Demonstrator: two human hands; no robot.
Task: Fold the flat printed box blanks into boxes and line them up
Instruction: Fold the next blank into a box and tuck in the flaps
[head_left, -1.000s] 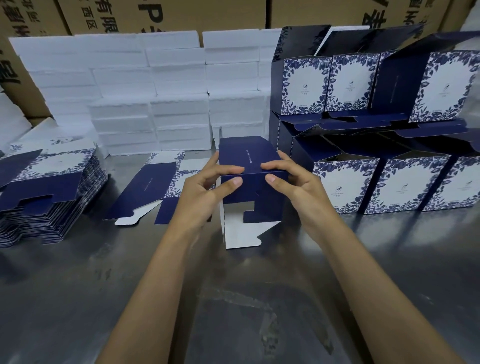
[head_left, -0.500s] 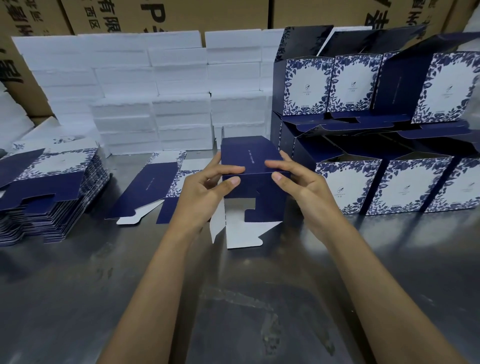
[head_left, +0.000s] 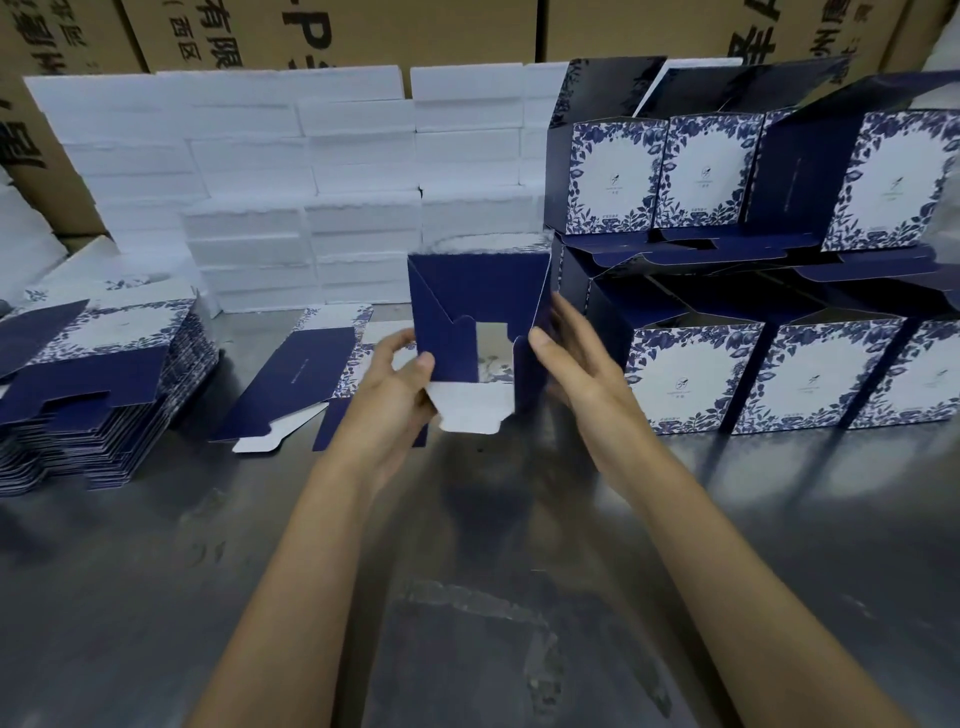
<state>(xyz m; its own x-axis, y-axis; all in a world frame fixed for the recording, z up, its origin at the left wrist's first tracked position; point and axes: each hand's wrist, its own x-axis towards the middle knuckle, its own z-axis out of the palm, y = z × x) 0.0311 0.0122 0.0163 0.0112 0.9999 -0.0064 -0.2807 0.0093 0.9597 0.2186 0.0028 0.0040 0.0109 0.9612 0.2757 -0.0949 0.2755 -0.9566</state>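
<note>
- While it was held up off the metal table (head_left: 156, 597), the half-folded box (head_left: 478, 306) showed a plain navy outside, with navy bottom flaps only partly tucked, a gap between them, and one white-backed flap hanging loose at the bottom.
- Left hand (head_left: 395, 395) pinched the box's lower left edge, thumb in front and fingers curled behind.
- Right hand (head_left: 576, 364) lay mostly open, thumb on the lower right edge and fingers spread flat along the box's right side.
- Finished boxes (head_left: 696, 379), navy with blue leaf borders round white panels, stood at right in two tiers: three fronts visible below, three above, lids open.
- One tall stack of flat blanks (head_left: 104, 374) sat at left; a few loose blanks (head_left: 296, 374) lay just beside the left hand.
- White foam blocks (head_left: 249, 171) were piled behind, too many to count.
</note>
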